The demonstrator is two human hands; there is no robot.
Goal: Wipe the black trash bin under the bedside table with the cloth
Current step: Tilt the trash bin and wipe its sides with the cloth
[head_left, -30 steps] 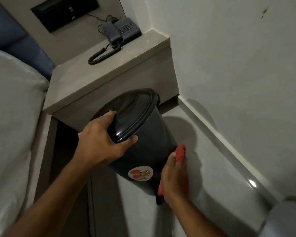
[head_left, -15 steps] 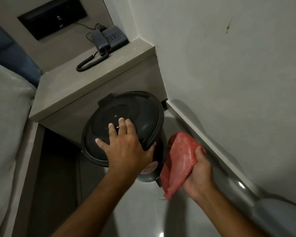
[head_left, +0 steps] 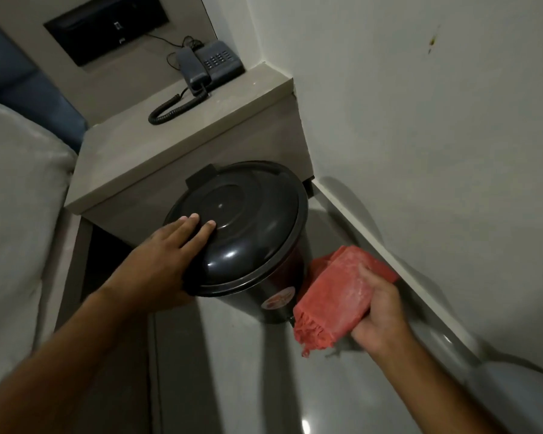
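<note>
The black trash bin stands upright on the floor in front of the bedside table, its round lid closed and a sticker on its side. My left hand rests on the lid's left edge, fingers flat on top and thumb under the rim. My right hand grips a folded red cloth just right of the bin, close to its side; whether the cloth touches the bin is unclear.
A dark telephone with a coiled cord sits on the bedside table. The bed is at the left. A white wall and its skirting run close along the right. The grey tiled floor lies in front.
The bin went from tilted to standing upright. My left hand slid from the lid's middle to its left edge. My right hand drew the cloth off the bin's side, out to the right.
</note>
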